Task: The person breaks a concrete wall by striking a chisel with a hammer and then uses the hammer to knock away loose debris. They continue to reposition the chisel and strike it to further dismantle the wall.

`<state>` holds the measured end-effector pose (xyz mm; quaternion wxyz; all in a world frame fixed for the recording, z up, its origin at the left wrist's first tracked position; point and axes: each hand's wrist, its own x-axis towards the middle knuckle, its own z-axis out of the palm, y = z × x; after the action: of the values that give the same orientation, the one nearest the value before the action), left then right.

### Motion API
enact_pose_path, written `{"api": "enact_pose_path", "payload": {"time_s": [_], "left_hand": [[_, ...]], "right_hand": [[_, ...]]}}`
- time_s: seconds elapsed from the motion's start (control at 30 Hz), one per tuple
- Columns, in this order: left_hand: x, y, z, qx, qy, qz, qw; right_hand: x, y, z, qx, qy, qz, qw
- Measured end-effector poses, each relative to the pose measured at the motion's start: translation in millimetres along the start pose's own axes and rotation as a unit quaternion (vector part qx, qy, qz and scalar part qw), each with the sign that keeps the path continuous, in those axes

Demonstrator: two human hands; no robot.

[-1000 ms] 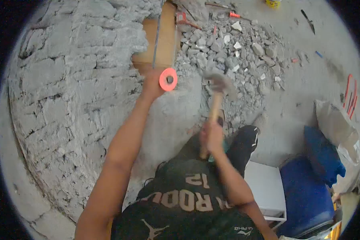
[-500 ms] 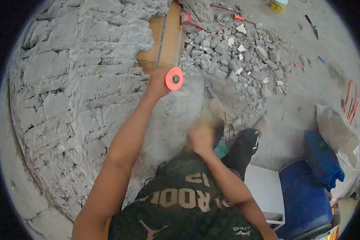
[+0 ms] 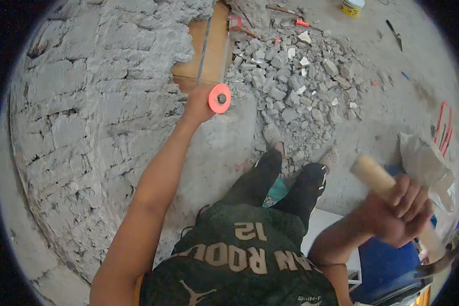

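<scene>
My left hand (image 3: 198,104) is wrapped round a chisel with a round pink hand guard (image 3: 219,107), its metal striking end facing me. The chisel's tip is hidden behind the hand, near the rough broken wall (image 3: 102,117). Just beyond, a brown board (image 3: 191,69) shows in a ragged opening in the wall. Out to the right, my right hand (image 3: 398,214) grips a hammer by its pale wooden handle (image 3: 372,172). The hammer's head, low at the right edge, is smeared by motion.
Rubble (image 3: 290,76) is heaped on the floor ahead of my feet. A yellow and white bucket (image 3: 352,8) and a dark knife-like tool (image 3: 394,34) lie farther off. At right are a pale sack (image 3: 426,158), a blue container (image 3: 385,265) and a white box (image 3: 324,222).
My right hand has swung with the hammer from near my lap out to the right. The left hand keeps its hold on the chisel at the wall.
</scene>
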<state>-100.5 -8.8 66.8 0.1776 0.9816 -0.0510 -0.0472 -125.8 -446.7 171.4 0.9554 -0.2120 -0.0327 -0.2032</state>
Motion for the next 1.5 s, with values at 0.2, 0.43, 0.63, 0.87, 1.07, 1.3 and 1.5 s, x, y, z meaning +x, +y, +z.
{"api": "enact_pose_path", "payload": {"time_s": [0.2, 0.43, 0.63, 0.87, 1.07, 1.3, 1.5], "left_hand": [[1, -7, 2, 0.035, -0.024, 0.001, 0.999], [0, 2, -4, 0.033, 0.002, 0.005, 0.999], [-2, 2, -5, 0.033, -0.014, 0.005, 0.999], [-10, -7, 2, 0.018, -0.007, 0.02, 1.0], [-6, -7, -3, -0.007, 0.017, 0.003, 1.0], [-4, -1, -7, 0.022, -0.004, 0.004, 1.0], [-9, -12, -8, 0.032, -0.013, 0.017, 0.999]], "right_hand": [[-219, 188, -42, -0.415, -0.054, 0.571, 0.706], [-102, 102, -103, -0.619, 0.102, 0.312, 0.714], [1, 18, -10, -0.046, -0.054, 0.027, 0.997], [-230, 205, -57, -0.429, -0.132, 0.495, 0.743], [-127, 123, -81, -0.585, -0.058, 0.336, 0.736], [-22, 54, 9, -0.215, 0.029, -0.028, 0.976], [-240, 205, -50, -0.432, -0.145, 0.506, 0.732]]}}
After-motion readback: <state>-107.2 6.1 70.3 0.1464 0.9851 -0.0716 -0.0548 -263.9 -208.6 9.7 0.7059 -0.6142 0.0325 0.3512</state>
